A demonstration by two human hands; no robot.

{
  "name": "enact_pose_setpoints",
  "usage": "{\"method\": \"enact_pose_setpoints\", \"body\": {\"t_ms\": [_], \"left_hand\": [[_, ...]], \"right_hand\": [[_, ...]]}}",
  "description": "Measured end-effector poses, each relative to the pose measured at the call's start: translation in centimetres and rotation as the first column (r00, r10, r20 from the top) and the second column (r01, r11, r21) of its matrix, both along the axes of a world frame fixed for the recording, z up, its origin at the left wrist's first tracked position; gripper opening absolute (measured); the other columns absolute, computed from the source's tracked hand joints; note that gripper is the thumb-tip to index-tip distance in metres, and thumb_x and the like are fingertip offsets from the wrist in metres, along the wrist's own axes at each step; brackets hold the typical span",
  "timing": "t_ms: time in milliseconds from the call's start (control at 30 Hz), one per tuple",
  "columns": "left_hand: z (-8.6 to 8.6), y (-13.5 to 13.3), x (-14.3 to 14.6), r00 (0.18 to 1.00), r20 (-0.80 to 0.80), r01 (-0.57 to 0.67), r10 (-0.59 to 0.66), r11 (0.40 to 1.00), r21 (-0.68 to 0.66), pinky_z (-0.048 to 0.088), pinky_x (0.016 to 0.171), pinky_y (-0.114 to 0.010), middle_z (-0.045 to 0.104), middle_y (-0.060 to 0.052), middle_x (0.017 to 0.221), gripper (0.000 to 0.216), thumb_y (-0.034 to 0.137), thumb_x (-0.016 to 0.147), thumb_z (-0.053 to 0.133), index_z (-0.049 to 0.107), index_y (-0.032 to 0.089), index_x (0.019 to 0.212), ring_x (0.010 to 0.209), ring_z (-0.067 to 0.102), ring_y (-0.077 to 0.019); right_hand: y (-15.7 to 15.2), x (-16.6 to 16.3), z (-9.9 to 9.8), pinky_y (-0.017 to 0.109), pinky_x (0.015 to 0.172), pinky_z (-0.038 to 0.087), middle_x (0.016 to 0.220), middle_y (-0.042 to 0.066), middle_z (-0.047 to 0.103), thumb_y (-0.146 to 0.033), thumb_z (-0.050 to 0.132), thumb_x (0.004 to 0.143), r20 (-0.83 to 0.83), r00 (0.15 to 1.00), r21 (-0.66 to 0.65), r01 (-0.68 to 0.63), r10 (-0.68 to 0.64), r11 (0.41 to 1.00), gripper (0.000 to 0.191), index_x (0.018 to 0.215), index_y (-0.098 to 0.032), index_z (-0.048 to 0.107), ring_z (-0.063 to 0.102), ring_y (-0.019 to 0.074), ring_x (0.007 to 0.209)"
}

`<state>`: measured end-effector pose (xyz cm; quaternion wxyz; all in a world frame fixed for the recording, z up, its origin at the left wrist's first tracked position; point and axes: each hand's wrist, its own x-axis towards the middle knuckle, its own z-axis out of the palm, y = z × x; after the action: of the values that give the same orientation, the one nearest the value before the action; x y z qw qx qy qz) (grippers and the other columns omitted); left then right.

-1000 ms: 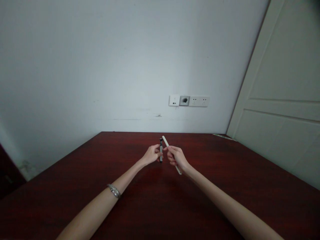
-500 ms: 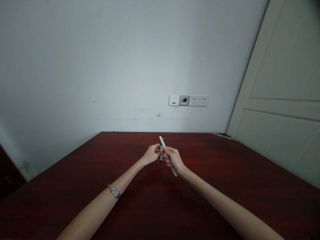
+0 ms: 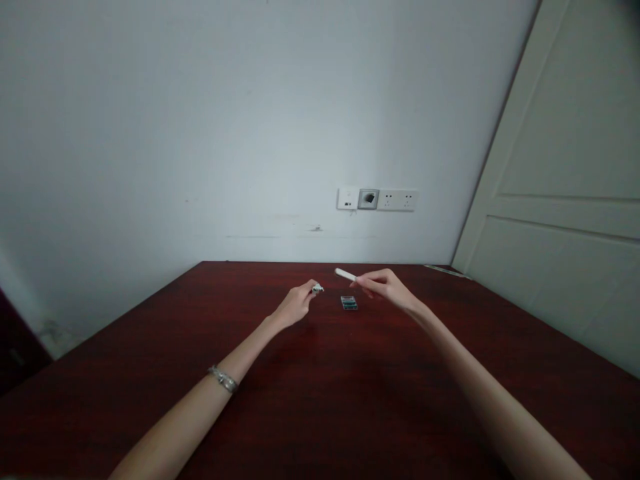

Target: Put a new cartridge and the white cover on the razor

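Note:
My right hand (image 3: 386,288) is closed on one end of a slim white stick (image 3: 345,274), pinching it just above the table; the stick points left. My left hand (image 3: 296,303) is closed, with a small whitish, dark-speckled object (image 3: 317,289) showing past the fingertips. What kind of object it is, I cannot make out. On the table between the two hands lies a small flat rectangular case (image 3: 349,303), see-through with dark and greenish content. Neither hand touches this case.
The dark red wooden table (image 3: 300,413) reaches back to a pale wall (image 3: 250,133). Sockets and switches (image 3: 377,199) are set in the wall above the table's far edge. A light panelled door (image 3: 565,200) stands at the right. A pale strip (image 3: 447,271) lies near the far right corner.
My hands were together and have parted. The right hand moved right and away with the white stick, which has swung toward level. The flat case now shows on the table between them.

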<state>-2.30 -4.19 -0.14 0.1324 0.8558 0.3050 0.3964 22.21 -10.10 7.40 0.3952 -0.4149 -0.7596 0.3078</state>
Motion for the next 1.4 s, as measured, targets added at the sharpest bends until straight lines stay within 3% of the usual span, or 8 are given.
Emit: {"method": "enact_pose_setpoints", "body": {"t_ms": [100, 300, 667, 867, 1033, 1133, 1233, 1400], "left_hand": [[0.0, -0.1, 0.0, 0.997, -0.067, -0.033, 0.040, 0.994, 0.107, 0.045, 0.076, -0.026, 0.062, -0.005, 0.093, 0.022, 0.011, 0.085, 0.038, 0.051, 0.018, 0.101, 0.083, 0.060, -0.0151], [-0.4, 0.1, -0.1, 0.981, -0.164, -0.070, 0.107, 0.973, 0.219, 0.047, 0.078, -0.029, 0.061, -0.007, 0.100, 0.029, 0.007, 0.083, 0.037, 0.050, 0.017, 0.108, 0.087, 0.061, -0.0169], [-0.3, 0.2, -0.7, 0.981, -0.132, -0.122, 0.140, 0.983, 0.136, 0.044, 0.081, -0.030, 0.061, -0.007, 0.100, 0.031, 0.007, 0.083, 0.038, 0.053, 0.019, 0.107, 0.091, 0.059, -0.0184], [-0.2, 0.0, -0.4, 0.992, -0.062, -0.107, 0.114, 0.989, 0.100, 0.043, 0.079, -0.027, 0.062, -0.006, 0.096, 0.030, 0.007, 0.082, 0.039, 0.055, 0.019, 0.104, 0.084, 0.060, -0.0170], [0.1, -0.1, -0.7, 0.992, 0.021, -0.123, 0.122, 0.990, 0.067, 0.043, 0.077, -0.025, 0.063, -0.004, 0.090, 0.020, 0.014, 0.084, 0.040, 0.054, 0.019, 0.099, 0.081, 0.060, -0.0150], [0.2, 0.1, -0.7, 0.989, 0.093, -0.120, 0.119, 0.993, 0.013, 0.044, 0.078, -0.025, 0.064, -0.004, 0.088, 0.016, 0.016, 0.083, 0.044, 0.053, 0.018, 0.095, 0.082, 0.061, -0.0148], [0.1, 0.2, -0.3, 0.977, 0.191, -0.064, 0.092, 0.987, -0.148, 0.047, 0.072, -0.025, 0.064, -0.004, 0.081, 0.017, 0.016, 0.079, 0.049, 0.051, 0.017, 0.095, 0.076, 0.063, -0.0141], [-0.1, -0.2, 0.7, 0.962, 0.269, 0.099, 0.037, 0.874, -0.475, 0.048, 0.046, -0.020, 0.063, -0.003, 0.070, 0.022, 0.016, 0.072, 0.053, 0.045, 0.015, 0.092, 0.056, 0.062, -0.0136]], "right_hand": [[-0.1, 0.0, 0.0, 0.024, 0.048, 0.025, 0.048, -0.001, 0.045, -0.054, 0.052, 0.075, 0.149, 0.989, -0.025, -0.016, 0.020, 1.000, 0.047, 0.076, -0.011, 0.071, 0.036, 0.0088, 0.048], [0.4, -2.1, -0.2, 0.023, 0.046, 0.021, 0.050, -0.001, 0.047, -0.054, 0.051, 0.074, 0.270, 0.962, -0.005, -0.052, 0.051, 0.999, 0.047, 0.070, -0.011, 0.070, 0.032, 0.0077, 0.048], [1.6, -0.6, -0.8, 0.023, 0.044, 0.017, 0.044, -0.003, 0.037, -0.052, 0.054, 0.071, 0.317, 0.948, 0.068, 0.003, -0.024, 0.998, 0.043, 0.055, -0.013, 0.065, 0.023, 0.0070, 0.046], [1.2, -2.8, -0.6, 0.023, 0.045, 0.022, 0.048, -0.002, 0.046, -0.050, 0.052, 0.074, 0.283, 0.959, 0.105, -0.051, 0.019, 0.993, 0.043, 0.061, -0.012, 0.068, 0.030, 0.0074, 0.047], [2.0, -1.6, -1.5, 0.022, 0.046, 0.024, 0.050, -0.001, 0.051, -0.052, 0.051, 0.075, 0.288, 0.957, 0.119, 0.010, -0.044, 0.993, 0.045, 0.067, -0.012, 0.071, 0.035, 0.0080, 0.048], [2.4, -0.4, -2.0, 0.022, 0.047, 0.024, 0.050, 0.000, 0.053, -0.055, 0.051, 0.074, 0.305, 0.944, 0.131, 0.090, -0.127, 0.987, 0.048, 0.070, -0.012, 0.072, 0.038, 0.0087, 0.048], [2.3, -0.3, -2.2, 0.023, 0.050, 0.029, 0.058, 0.002, 0.061, -0.056, 0.050, 0.075, 0.267, 0.950, 0.183, 0.117, -0.164, 0.976, 0.049, 0.077, -0.013, 0.073, 0.047, 0.0118, 0.053], [1.7, -2.1, -1.4, 0.026, 0.062, 0.037, 0.077, 0.005, 0.070, -0.054, 0.051, 0.077, 0.297, 0.921, 0.339, 0.147, -0.254, 0.929, 0.040, 0.078, -0.020, 0.073, 0.059, 0.0182, 0.069]]}}
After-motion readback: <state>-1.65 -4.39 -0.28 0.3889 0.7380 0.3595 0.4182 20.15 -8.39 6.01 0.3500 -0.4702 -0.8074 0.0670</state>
